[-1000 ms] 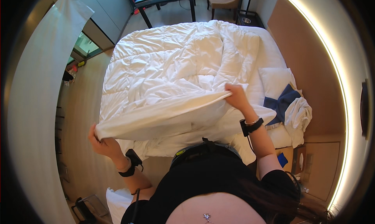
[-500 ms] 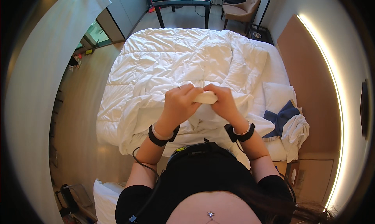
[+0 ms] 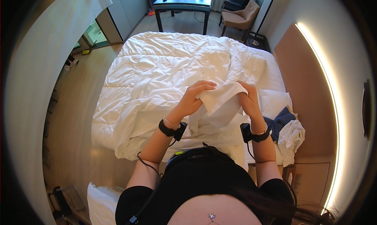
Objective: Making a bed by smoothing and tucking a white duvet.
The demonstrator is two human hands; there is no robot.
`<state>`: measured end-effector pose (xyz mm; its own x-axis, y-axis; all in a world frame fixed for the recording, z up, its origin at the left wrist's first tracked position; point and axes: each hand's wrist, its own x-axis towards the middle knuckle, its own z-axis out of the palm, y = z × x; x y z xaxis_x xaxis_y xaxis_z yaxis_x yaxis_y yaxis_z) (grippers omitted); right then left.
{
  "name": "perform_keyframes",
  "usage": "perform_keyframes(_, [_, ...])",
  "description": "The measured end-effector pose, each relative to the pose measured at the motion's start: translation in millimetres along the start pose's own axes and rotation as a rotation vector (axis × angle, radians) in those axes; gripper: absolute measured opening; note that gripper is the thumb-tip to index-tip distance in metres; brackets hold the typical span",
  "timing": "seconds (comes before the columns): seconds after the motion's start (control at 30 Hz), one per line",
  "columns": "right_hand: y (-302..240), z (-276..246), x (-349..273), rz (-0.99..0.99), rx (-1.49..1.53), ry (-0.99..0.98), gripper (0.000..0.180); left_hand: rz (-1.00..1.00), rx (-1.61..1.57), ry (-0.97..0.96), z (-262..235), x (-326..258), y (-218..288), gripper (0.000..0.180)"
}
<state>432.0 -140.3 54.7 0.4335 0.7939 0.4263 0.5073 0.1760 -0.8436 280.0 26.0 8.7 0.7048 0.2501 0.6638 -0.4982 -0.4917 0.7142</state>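
Above the near side of the bed, my left hand (image 3: 195,97) and my right hand (image 3: 249,98) are apart, each closed on thin white bed linen (image 3: 222,96). A flap of it folds over between them and comes to a point near my left fingers. Below my hands the linen hangs toward the bed; where it ends among the white folds I cannot tell. A quilted white duvet (image 3: 157,62) lies rumpled beyond, its stitched seams showing.
On the right side of the bed are a white pillow (image 3: 271,100), a blue cloth (image 3: 283,119) and a crumpled white cloth (image 3: 291,135). A dark table (image 3: 183,0) and a beige chair (image 3: 242,16) stand past the far end. Another pillow (image 3: 103,203) is at lower left.
My hands have moved apart, the right one further to the right. The linen, bunched between them before, is now spread into a wider flap. My view has shifted slightly.
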Motion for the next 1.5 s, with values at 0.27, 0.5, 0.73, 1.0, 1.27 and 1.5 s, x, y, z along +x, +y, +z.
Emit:
perform_keyframes(0.27, [-48,11,3,-0.523,-0.778,0.250,0.047,-0.183,0.092,-0.048,3,29,37,0.019])
perform_keyframes(0.5, [-44,6,12,-0.509,-0.501,0.140,0.020,-0.073,0.234,0.117,12,33,59,0.016])
perform_keyframes(0.73, [-64,6,29,-0.440,-0.469,0.115,0.009,0.155,0.668,0.397,10,1,45,0.017])
perform_keyframes(1.0, [-71,5,46,-0.449,-0.468,0.152,0.009,-0.271,0.194,0.148,24,-35,10,0.011])
perform_keyframes(1.27, [-67,-12,64,-0.445,-0.520,0.287,0.004,-0.058,0.442,0.350,33,-53,10,0.009])
perform_keyframes(1.5, [-76,-16,67,-0.450,-0.540,0.326,0.003,-0.280,0.406,0.201,33,-70,-11,0.011])
